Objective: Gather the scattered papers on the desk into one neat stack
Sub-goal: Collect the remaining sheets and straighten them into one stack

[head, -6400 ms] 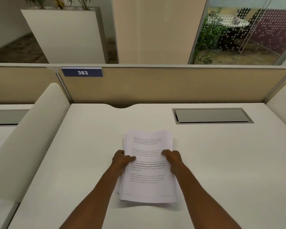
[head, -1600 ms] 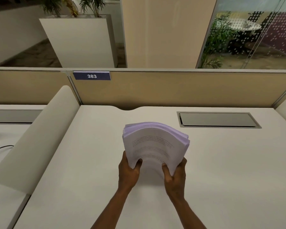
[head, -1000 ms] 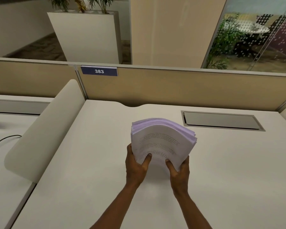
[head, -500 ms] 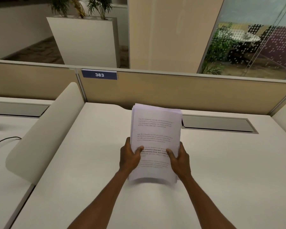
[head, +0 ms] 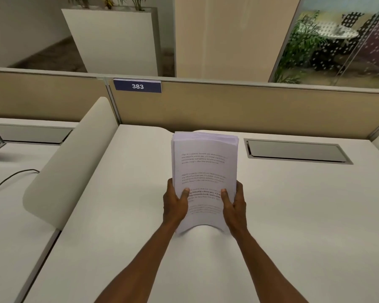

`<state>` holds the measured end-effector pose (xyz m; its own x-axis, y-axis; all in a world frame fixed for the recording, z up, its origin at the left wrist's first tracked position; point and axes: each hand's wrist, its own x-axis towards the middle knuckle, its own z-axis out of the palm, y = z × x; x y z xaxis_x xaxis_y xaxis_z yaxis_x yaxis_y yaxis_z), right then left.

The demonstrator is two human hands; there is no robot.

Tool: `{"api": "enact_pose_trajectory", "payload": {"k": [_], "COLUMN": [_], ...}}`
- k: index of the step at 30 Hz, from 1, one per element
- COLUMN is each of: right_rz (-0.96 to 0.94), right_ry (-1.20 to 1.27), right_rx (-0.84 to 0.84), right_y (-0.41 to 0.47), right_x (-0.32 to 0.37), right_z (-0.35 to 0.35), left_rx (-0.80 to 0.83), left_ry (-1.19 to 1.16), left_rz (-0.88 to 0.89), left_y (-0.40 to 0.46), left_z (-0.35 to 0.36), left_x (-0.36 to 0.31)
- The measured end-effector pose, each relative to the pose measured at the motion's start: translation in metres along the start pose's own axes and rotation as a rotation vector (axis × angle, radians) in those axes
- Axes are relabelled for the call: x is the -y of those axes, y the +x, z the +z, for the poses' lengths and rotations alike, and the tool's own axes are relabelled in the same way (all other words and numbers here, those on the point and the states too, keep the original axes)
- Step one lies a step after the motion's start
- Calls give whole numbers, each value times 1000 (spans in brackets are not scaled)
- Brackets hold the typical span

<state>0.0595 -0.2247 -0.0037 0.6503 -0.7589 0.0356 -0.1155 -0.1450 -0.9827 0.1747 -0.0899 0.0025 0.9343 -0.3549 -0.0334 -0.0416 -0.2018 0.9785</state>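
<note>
— Near the middle of the desk (head: 293,215), what's being held?

— One stack of papers (head: 204,171), printed side toward the camera, standing roughly upright on its short edge. The bottom edge bows into an arch just above or on the desk surface; whether it touches, I cannot tell.

— And the hands?

— The left hand (head: 174,203) grips the stack's left edge, thumb pressed on the front sheet, fingers wrapped behind. The right hand (head: 234,204) does likewise on the right edge, thumb on the front. Both are clamped on the lower half of the stack.

— How tidy is it?

— The side edges look aligned; the top edges fan slightly toward the back.

— What else is on the desk?

— A grey cable hatch (head: 298,151) set into the surface toward the far right corner, well apart from the stack. Along the far edge runs a beige partition (head: 249,110) bearing a blue number plate (head: 137,86) reading 383. A pale curved divider (head: 70,162) lines the left edge.
</note>
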Motion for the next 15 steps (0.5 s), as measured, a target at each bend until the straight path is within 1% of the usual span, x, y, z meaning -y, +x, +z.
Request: {"api": "enact_pose_trajectory", "payload": {"k": [3,5,7,9,12,15], "right_rz": [-33,-73,-97,-104,-96,-98], "right_ry": [-24,-24,-7,42,111,176], "right_rx": [21,36,47,51,1,-45], "right_y": [1,0,-1,-4,-5,1], "right_x": [7,17,27,30,26,29], "right_z": [-10,-15,-20,-25,-32,-22], "left_rx": [19,29,44,69,89,87], "left_ry": [-8,-25,-66,-92,-113,-184], "left_rz": [30,89,140,156,168,176], "left_y": [-2,-2,-2,-5,-4,0], "left_z": [-8,-12,-16,-20,-29,-29], "left_x": [-5,-13,-20,-22,-18,-26]}}
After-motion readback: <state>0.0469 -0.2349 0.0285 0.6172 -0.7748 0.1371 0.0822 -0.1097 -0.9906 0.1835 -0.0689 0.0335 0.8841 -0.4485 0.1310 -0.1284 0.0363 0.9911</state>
